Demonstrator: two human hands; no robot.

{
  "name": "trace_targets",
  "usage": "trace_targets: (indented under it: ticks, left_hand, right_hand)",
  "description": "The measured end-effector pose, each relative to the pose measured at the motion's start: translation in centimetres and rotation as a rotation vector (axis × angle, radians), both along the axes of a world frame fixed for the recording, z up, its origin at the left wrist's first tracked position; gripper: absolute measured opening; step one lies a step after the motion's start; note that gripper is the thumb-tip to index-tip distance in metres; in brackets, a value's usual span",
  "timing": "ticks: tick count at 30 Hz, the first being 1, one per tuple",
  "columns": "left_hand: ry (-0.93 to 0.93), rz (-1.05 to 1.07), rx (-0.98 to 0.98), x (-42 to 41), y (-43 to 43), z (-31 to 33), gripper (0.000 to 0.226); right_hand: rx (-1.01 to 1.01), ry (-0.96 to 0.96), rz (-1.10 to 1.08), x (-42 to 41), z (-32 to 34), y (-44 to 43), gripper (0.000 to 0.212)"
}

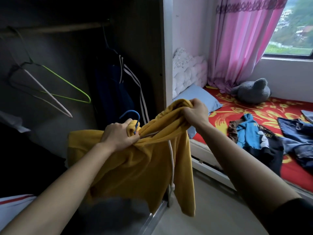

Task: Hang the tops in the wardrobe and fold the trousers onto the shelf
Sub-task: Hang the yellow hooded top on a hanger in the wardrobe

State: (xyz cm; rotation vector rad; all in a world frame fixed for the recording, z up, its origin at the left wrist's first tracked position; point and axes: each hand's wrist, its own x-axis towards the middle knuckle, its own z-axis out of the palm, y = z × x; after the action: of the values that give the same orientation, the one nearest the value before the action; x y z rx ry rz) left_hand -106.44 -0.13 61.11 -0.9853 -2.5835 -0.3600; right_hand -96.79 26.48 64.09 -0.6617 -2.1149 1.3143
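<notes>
The open wardrobe (160,48) is dark inside, with flat board walls and a pale round rail (59,28) across the top. To its right lies the bed (225,119), its red sheet printed with yellow flowers. In front of the wardrobe opening I hold up the yellow hoodie (135,167), a soft, thick, matte fleece that hangs in heavy folds with one sleeve drooping on the side away from the wardrobe. On the rail's right end hangs a dark jacket (118,85) with white stripes, and rumpled denim jeans (298,136) and a bright blue top (249,133) lie on the bed, well away from the wardrobe. Thin wire hangers, one lime-green hanger (67,85) among them, dangle from the rail's left end. My left hand (118,136) has its fingers clenched round the bunched neck of the hoodie, and my right hand (194,112), further from the wardrobe, grasps a twisted wad of the hood. The curved hook of a blue hanger (131,114) pokes up out of the neck, right beside my left hand. A white drawstring (171,158) trails down the front.
</notes>
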Motion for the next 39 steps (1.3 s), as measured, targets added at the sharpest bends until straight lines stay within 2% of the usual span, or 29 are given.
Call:
trace_targets:
  ticks: [2, 4, 5, 7, 9, 12, 15, 18, 21, 23, 26, 29, 31, 32, 34, 36, 39]
  left_hand:
    - [-0.11, 0.048, 0.083, -0.1, 0.1, -0.2, 0.065]
    - [-0.312, 0.06, 0.323, 0.0, 0.5, 0.3, 0.054]
    - [-0.429, 0.048, 0.477, 0.0, 0.7, 0.6, 0.046]
    - [-0.655, -0.014, 0.731, 0.3, 1.1, 1.0, 0.036]
    - [-0.863, -0.064, 0.844, 0.8, 1.5, 0.8, 0.041]
    - [-0.997, -0.033, 0.956, 1.8, 2.0, 0.1, 0.04]
    - [-1.079, -0.042, 1.09, 2.4, 2.5, 0.1, 0.041]
    - [-1.074, -0.02, 1.045, 2.1, 2.2, 0.7, 0.023]
    - [-1.052, 0.154, 0.948, 1.1, 1.2, 1.1, 0.009]
    - [-1.005, 0.305, 0.842, 0.2, 0.3, 0.6, 0.008]
    - [-0.886, 0.406, 0.497, -1.0, -0.4, 0.1, 0.03]
    - [-0.674, 0.508, 0.062, -2.1, -0.1, 0.4, 0.064]
    - [-0.587, 0.418, -0.155, -2.1, 0.3, 1.1, 0.073]
    - [-0.625, 0.339, -0.204, -1.9, 0.5, 1.3, 0.069]
    - [-0.754, 0.221, -0.229, -1.7, 1.0, 0.5, 0.042]
    - [-0.7, 0.222, -0.166, -1.4, 1.4, -0.6, 0.016]
    - [-0.495, 0.325, 0.338, -1.8, 1.9, -0.6, 0.02]
  right_hand:
    - [-0.081, 0.063, 0.09, -0.4, 0.9, -0.6, 0.033]
    - [-0.123, 0.076, 0.266, -0.6, 1.2, -1.4, 0.056]
    - [-0.073, 0.047, 0.363, -0.9, 0.7, -1.7, 0.068]
    - [0.189, -0.047, 0.515, -1.2, -0.8, -2.3, 0.078]
    - [0.468, -0.148, 0.61, -1.7, -2.9, -2.7, 0.064]
    - [0.635, -0.289, 0.67, -1.7, -5.0, -3.0, 0.034]
    - [0.715, -0.236, 0.6, -1.5, -5.4, -2.8, 0.034]
    - [0.844, -0.173, 0.511, -1.2, -4.1, -2.5, 0.035]
    - [1.059, -0.196, 0.312, -0.7, -3.0, -1.8, 0.035]
    - [1.195, -0.144, 0.189, -0.2, -3.0, -1.5, 0.032]
    - [1.361, -0.047, 0.159, 0.0, -3.2, -1.6, 0.025]
    - [1.355, 0.02, 0.283, 0.3, -3.0, -2.6, 0.026]
    - [1.327, 0.087, 0.337, 0.7, -2.9, -3.0, 0.024]
    - [1.328, 0.119, 0.355, 1.0, -3.0, -3.1, 0.023]
    - [1.343, 0.153, 0.384, 1.7, -3.4, -3.3, 0.022]
    - [1.309, 0.095, 0.39, 2.2, -3.7, -3.2, 0.023]
    - [1.283, -0.117, 0.342, 1.6, -4.2, -2.3, 0.035]
